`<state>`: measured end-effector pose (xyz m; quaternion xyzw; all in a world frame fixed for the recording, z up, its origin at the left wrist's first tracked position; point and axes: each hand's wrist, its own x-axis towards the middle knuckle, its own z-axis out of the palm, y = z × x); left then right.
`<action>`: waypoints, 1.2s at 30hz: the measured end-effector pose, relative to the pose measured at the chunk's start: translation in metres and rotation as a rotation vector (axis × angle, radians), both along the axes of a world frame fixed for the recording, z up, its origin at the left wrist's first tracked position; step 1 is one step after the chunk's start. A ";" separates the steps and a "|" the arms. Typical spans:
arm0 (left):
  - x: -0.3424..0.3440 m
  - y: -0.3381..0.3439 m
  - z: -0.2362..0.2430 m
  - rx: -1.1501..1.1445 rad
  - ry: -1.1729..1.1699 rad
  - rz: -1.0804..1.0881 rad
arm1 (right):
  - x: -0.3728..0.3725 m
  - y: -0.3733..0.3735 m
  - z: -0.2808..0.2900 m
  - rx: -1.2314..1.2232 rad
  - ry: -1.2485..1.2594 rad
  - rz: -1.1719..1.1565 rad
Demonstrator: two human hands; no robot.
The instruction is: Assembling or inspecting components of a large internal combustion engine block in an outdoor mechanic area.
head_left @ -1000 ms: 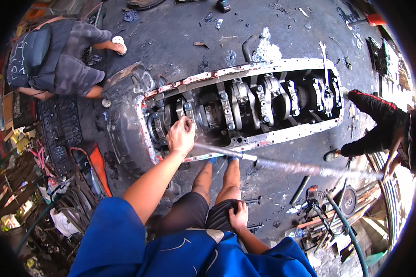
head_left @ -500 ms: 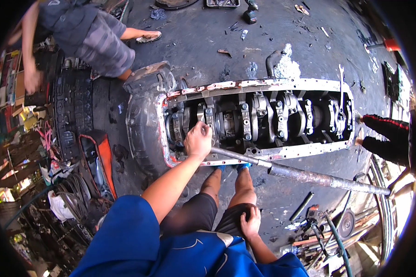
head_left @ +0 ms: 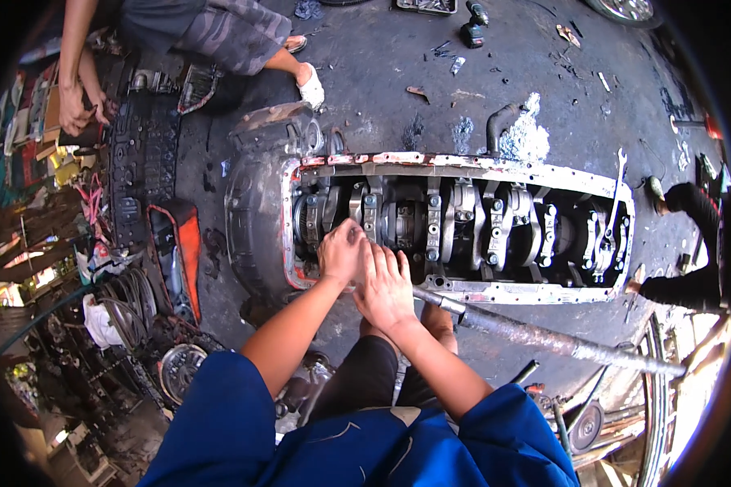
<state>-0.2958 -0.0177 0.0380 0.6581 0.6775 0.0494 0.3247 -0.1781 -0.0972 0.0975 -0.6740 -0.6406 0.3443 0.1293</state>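
Note:
An engine block lies with its open side up, its crankshaft and bearing caps exposed. My left hand is closed over the head end of a breaker bar at the block's left part; the fastener below is hidden. Against it rests my right hand, fingers stretched out and slightly spread, over the near end of the bar. A long rusty pipe continues the bar to the right, beyond the block's near edge. A combination wrench leans in the block's right end.
A co-worker stands at upper left, hands over a dark engine part. Another person's dark trouser legs show at the right. An orange-edged pan stands left of the block. A cordless drill lies at the back.
My right hand has come up from my thigh to the bar beside my left hand. The view has shifted a little. The co-worker at upper left has stepped and brought both hands down.

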 end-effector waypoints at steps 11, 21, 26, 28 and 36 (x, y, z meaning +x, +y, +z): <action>-0.014 -0.013 -0.005 0.050 -0.043 0.286 | 0.003 0.058 -0.019 0.240 0.261 -0.034; -0.025 -0.015 -0.029 -0.014 0.207 0.285 | -0.026 0.074 -0.043 0.196 -0.017 -0.058; -0.010 -0.019 -0.011 -0.103 0.015 0.051 | -0.004 0.064 -0.046 0.216 0.051 -0.106; -0.003 -0.009 0.006 -0.114 -0.014 -0.097 | 0.003 0.060 -0.045 0.272 0.132 -0.147; -0.025 -0.010 0.002 -0.064 -0.136 0.055 | -0.019 0.080 -0.038 0.428 0.123 -0.016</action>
